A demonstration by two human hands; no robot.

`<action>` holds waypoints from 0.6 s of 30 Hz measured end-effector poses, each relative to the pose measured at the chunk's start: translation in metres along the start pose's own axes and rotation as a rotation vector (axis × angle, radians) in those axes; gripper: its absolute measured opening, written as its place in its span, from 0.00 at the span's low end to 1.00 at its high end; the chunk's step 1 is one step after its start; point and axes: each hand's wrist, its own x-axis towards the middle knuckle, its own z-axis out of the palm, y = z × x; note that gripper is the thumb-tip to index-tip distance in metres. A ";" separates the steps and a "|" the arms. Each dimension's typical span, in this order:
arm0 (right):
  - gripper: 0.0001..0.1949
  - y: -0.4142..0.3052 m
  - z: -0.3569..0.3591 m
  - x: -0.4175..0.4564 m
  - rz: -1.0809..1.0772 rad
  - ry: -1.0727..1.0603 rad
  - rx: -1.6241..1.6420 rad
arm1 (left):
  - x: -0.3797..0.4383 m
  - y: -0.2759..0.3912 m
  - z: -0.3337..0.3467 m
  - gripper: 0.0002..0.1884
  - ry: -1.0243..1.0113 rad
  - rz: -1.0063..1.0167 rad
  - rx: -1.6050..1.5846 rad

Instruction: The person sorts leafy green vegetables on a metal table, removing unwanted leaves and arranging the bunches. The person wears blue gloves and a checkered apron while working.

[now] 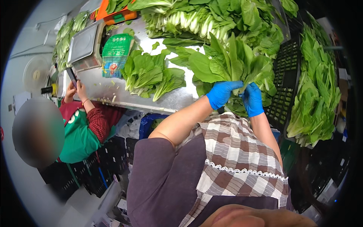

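My left hand [222, 93], in a blue glove, grips the base of a bunch of leafy greens [232, 62] whose leaves point away from me. My right hand [253, 99], gloved in blue too, is at the stem end of the same bunch, its fingers close to the left ones; whether it grips a stem is hard to tell. Beyond the bunch lies a large pile of greens [192, 22] with white stems. Smaller bunches of greens [144, 71] rest to the left on the metal table [130, 98].
A black plastic crate [286, 82] stands at the right, with long leafy greens [314, 93] beyond it. On the left are a green printed bag [116, 54], a scale [83, 42] and an orange crate [119, 15]. Another person [82, 127] at the table's left holds a phone [71, 75].
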 end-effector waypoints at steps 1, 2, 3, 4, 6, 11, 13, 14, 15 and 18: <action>0.05 -0.001 -0.002 0.005 0.005 0.014 -0.007 | -0.015 0.010 0.007 0.13 -0.046 0.040 -0.005; 0.05 -0.001 -0.007 0.009 0.009 0.028 -0.015 | -0.028 0.019 0.015 0.15 -0.089 0.079 -0.014; 0.05 0.000 -0.014 0.014 0.000 0.121 -0.084 | -0.039 0.025 0.007 0.16 -0.030 0.093 0.072; 0.05 -0.003 -0.020 0.016 -0.028 0.152 -0.161 | -0.046 0.029 -0.002 0.17 0.033 0.105 0.158; 0.05 -0.006 -0.036 0.020 -0.079 0.216 -0.334 | -0.070 0.045 -0.018 0.21 0.137 0.100 0.306; 0.05 -0.009 -0.078 0.024 -0.076 0.262 -0.490 | -0.141 0.084 -0.100 0.27 0.353 0.367 0.680; 0.05 -0.009 -0.089 0.023 -0.048 0.328 -0.554 | -0.157 0.096 -0.157 0.31 0.587 0.470 1.129; 0.08 -0.005 -0.103 0.028 -0.061 0.317 -0.583 | -0.162 0.100 -0.171 0.35 0.719 0.456 1.281; 0.09 -0.005 -0.105 0.031 -0.047 0.327 -0.603 | -0.161 0.102 -0.173 0.40 0.815 0.508 1.358; 0.13 -0.001 -0.108 0.037 -0.036 0.340 -0.655 | -0.157 0.109 -0.177 0.55 1.035 0.605 1.556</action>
